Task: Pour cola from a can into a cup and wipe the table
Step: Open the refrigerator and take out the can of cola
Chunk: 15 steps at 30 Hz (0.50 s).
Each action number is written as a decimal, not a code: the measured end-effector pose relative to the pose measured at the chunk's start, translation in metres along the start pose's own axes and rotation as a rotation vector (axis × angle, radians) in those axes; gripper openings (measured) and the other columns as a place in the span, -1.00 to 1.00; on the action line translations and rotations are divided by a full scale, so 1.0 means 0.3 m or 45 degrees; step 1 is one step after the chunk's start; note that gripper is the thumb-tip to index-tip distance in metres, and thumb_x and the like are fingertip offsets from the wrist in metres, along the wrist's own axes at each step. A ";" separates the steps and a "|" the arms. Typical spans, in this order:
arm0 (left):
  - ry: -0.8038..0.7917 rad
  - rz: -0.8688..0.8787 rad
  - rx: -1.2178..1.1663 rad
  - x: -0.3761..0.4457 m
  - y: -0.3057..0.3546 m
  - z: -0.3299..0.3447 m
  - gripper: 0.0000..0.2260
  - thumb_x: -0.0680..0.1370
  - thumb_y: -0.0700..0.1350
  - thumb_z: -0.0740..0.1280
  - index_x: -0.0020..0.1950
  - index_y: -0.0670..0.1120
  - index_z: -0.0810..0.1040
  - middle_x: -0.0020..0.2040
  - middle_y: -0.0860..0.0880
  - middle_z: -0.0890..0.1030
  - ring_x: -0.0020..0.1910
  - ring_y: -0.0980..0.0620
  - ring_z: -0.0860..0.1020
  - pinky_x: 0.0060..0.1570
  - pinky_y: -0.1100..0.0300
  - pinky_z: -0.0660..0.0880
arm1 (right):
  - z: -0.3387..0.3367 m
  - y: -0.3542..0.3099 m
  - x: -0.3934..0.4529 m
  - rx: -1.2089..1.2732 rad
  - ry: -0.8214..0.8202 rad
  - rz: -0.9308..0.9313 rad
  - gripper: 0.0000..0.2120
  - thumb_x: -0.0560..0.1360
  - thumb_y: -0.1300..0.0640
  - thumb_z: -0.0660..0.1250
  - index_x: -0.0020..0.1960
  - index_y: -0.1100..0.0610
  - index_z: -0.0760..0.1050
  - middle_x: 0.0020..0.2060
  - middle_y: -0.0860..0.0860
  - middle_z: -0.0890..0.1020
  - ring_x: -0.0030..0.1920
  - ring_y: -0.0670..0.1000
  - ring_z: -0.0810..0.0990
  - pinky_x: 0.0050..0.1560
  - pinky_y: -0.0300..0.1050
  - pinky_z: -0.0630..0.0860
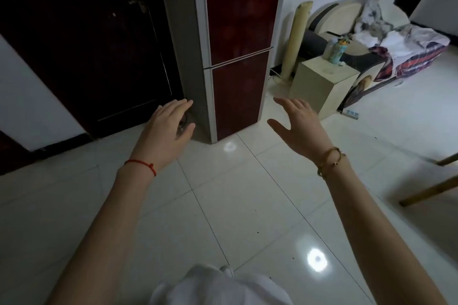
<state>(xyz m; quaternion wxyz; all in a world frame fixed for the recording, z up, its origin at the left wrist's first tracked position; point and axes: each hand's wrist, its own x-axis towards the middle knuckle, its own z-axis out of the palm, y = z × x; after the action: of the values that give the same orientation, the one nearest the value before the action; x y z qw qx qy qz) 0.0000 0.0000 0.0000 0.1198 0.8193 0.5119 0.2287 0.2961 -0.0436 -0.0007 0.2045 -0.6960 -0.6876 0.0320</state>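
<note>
white clothing (218, 287) lay nearest. left hand (166, 131) and right hand (297, 126) reached forward, each grip apart and empty, probably toward the red refrigerator (238, 57) for cola. neither can, cup nor bench was visible.

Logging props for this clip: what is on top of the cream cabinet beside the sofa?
On the cream cabinet stands a colourful bottle, with something pale, partly hidden, behind it. No can or cup shows there.
</note>
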 end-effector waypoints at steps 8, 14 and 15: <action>-0.045 -0.032 -0.032 0.173 -0.020 0.067 -0.52 0.64 -0.05 0.22 0.55 -0.06 0.24 0.53 -0.05 0.29 0.54 0.00 0.18 0.55 -0.01 0.04 | 0.057 0.084 0.137 0.010 -0.039 0.053 -0.45 0.57 -0.13 0.22 0.49 0.06 0.26 0.37 0.03 0.44 0.43 0.08 0.30 0.45 0.07 0.27; -0.073 -0.048 -0.040 0.355 -0.053 0.148 -0.53 0.64 -0.06 0.23 0.54 -0.07 0.25 0.53 -0.04 0.29 0.53 0.01 0.19 0.56 0.02 0.02 | 0.120 0.184 0.308 0.058 -0.057 0.075 -0.46 0.56 -0.11 0.24 0.48 0.08 0.28 0.35 0.04 0.46 0.42 0.10 0.32 0.42 0.07 0.30; -0.072 -0.053 -0.037 0.395 -0.059 0.161 -0.53 0.64 -0.06 0.23 0.54 -0.07 0.25 0.53 -0.04 0.29 0.53 0.01 0.19 0.56 0.01 0.02 | 0.129 0.203 0.346 0.061 -0.066 0.076 -0.46 0.56 -0.11 0.24 0.48 0.08 0.28 0.36 0.04 0.46 0.42 0.10 0.32 0.43 0.07 0.30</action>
<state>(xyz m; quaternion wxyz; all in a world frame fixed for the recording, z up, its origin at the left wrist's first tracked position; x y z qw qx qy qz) 0.0543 0.1155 -0.0197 0.1508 0.8128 0.5219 0.2102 0.3465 0.0684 -0.0316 0.2022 -0.7100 -0.6706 0.0725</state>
